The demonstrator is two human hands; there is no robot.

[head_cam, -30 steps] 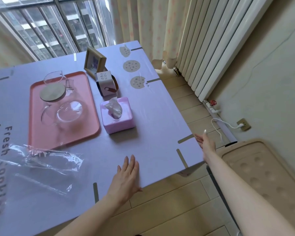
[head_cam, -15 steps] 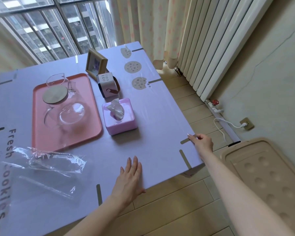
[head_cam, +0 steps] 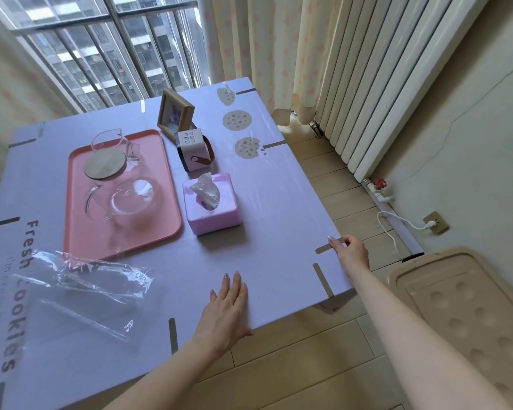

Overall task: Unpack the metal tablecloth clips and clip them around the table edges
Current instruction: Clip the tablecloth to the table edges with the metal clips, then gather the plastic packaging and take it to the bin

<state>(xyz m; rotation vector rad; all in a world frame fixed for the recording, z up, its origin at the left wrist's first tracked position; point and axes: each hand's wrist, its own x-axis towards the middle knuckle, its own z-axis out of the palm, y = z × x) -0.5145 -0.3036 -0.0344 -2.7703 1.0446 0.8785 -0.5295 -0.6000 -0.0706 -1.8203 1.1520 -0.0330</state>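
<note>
Right hand (head_cam: 351, 254) pinches clip (head_cam: 326, 247) at tablecloth (head_cam: 279, 232) edge. Left hand (head_cam: 228, 312) flat, fingers straight, nearer the person. Risk: skewed push, clip slips off, cloth bunches.

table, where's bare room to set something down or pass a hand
Widest bare patch: between the pink tissue box and the right table edge, from the cookie prints to the right hand pinching a metal clip. Narrower strip: between the plastic bag and the left hand. Crowded: the pink tray with its glass pitcher, and around the picture frame.
</note>
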